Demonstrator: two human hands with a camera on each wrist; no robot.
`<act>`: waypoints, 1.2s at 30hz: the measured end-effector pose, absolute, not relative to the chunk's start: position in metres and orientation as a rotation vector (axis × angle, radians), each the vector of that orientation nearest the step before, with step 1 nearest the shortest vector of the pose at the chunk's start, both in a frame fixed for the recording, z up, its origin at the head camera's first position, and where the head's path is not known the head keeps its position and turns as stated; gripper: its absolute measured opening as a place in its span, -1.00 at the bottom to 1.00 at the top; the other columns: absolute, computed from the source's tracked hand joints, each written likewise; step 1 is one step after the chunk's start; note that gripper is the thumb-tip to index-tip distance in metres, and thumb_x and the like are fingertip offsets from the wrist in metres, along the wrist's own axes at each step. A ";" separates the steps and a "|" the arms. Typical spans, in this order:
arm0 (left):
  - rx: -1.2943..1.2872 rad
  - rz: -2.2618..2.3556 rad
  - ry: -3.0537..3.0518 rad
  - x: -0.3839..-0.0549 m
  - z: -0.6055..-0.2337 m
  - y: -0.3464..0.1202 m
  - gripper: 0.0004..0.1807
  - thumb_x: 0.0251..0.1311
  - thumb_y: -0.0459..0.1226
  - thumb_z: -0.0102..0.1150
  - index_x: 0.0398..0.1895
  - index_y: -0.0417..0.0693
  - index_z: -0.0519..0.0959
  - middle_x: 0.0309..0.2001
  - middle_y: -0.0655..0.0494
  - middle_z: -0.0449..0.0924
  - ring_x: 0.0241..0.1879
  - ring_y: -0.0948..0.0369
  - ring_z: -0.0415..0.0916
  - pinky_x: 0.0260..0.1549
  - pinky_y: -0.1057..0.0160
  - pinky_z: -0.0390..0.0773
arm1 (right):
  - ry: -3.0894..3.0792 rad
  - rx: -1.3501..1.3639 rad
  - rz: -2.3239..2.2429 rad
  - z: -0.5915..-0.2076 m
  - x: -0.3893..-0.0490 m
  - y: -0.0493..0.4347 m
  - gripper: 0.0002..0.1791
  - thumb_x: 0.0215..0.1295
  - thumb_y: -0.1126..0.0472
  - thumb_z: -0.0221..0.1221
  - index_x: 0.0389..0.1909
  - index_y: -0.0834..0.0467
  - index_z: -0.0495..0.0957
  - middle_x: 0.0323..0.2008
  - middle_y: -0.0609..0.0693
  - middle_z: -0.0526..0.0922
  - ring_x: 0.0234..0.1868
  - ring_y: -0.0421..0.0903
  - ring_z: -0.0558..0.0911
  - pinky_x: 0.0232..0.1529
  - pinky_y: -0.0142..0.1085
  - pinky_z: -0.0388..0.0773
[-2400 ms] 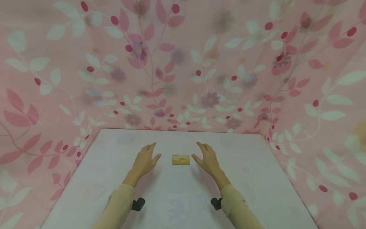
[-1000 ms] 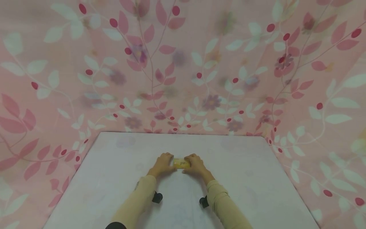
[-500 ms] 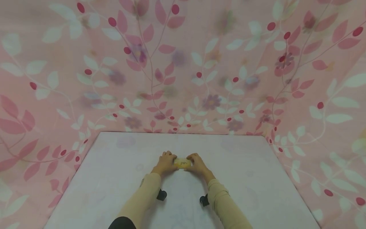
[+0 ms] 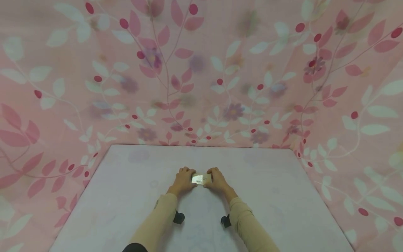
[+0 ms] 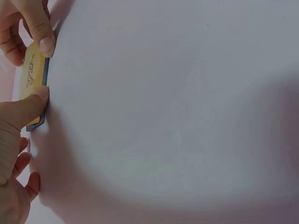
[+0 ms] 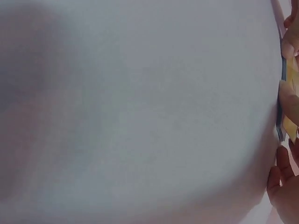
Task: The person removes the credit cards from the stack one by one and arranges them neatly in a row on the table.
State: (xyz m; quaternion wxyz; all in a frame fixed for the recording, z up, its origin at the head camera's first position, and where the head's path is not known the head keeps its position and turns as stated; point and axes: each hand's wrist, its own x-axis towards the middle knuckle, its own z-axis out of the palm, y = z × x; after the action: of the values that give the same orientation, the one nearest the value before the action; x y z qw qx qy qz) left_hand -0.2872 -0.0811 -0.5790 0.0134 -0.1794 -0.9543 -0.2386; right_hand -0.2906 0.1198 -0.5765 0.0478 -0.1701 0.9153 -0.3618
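A small yellow rectangular packet [image 4: 199, 179], flat like a stack of cards, is held between both hands at the middle of the table. Glare whitens its left part in the head view. Dark, layered lines run along its near edge in the left wrist view. My left hand [image 4: 182, 180] pinches its left end, thumb on the near side and fingers on the far side. The right end is pinched the same way by my right hand [image 4: 218, 181]. Whether the packet touches the table cannot be made out.
A white-covered table [image 4: 270, 196] lies beneath the hands. Pink floral cloth [image 4: 201, 87] hangs behind it and along both sides. Dark wrist-worn cameras [image 4: 178, 217] stick out under the forearms.
Both hands came in from either side of the packet and took its ends. Since half a second ago the hands have barely moved; the packet's face now catches bright glare.
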 end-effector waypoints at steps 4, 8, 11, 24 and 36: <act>-0.558 -0.785 -2.922 -0.285 -0.581 -0.081 -0.41 -0.10 -0.13 0.43 0.04 -0.13 0.49 -0.09 -0.11 0.41 -0.04 -0.04 0.30 -0.21 -0.08 0.39 | 2.945 -0.684 -0.865 -0.574 -0.284 0.117 -0.32 -0.02 0.15 0.40 0.09 0.32 0.33 0.05 0.23 0.40 0.04 0.20 0.42 -0.01 0.09 0.38; -0.582 -0.769 -2.879 -0.283 -0.582 -0.081 -0.41 -0.07 -0.14 0.41 0.05 -0.16 0.47 -0.07 -0.12 0.40 -0.02 -0.06 0.32 -0.22 -0.09 0.40 | 3.059 -0.768 -0.713 -0.572 -0.274 0.116 -0.35 0.13 0.17 0.29 0.19 0.32 0.29 0.08 0.24 0.37 0.06 0.19 0.41 -0.02 0.06 0.38; -0.620 -0.754 -2.837 -0.280 -0.584 -0.080 -0.47 -0.05 -0.18 0.39 0.01 -0.16 0.47 -0.08 -0.12 0.39 -0.03 -0.06 0.33 -0.23 -0.09 0.41 | 3.135 -0.776 -0.608 -0.571 -0.270 0.117 -0.42 0.22 0.22 0.20 0.23 0.30 0.29 0.05 0.21 0.43 0.04 0.15 0.44 -0.03 0.00 0.41; -0.626 -0.658 -2.922 -0.278 -0.580 -0.081 -0.69 0.12 -0.21 0.27 -0.11 -0.15 0.51 -0.08 -0.06 0.41 -0.01 -0.02 0.34 -0.18 -0.07 0.42 | 3.024 -0.665 -0.757 -0.574 -0.259 0.121 -0.27 0.05 -0.04 0.33 0.18 0.28 0.39 0.00 0.19 0.44 -0.01 0.12 0.47 0.01 -0.01 0.41; -0.624 -0.732 -2.905 -0.272 -0.575 -0.079 -0.72 0.10 -0.26 0.27 -0.12 -0.15 0.53 -0.09 -0.09 0.43 -0.03 -0.04 0.34 -0.17 -0.09 0.39 | 2.797 -0.397 -0.994 -0.570 -0.269 0.117 -0.29 -0.16 0.15 0.47 0.04 0.29 0.40 -0.11 0.16 0.42 -0.11 0.02 0.45 0.02 -0.06 0.42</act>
State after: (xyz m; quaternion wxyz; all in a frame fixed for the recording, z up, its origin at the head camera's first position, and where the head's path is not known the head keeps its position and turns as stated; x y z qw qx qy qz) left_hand -0.2723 -0.0785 -0.5751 0.0408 -0.2039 -0.9485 -0.2389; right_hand -0.2686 0.1166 -0.5701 0.0733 -0.1322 0.9315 -0.3310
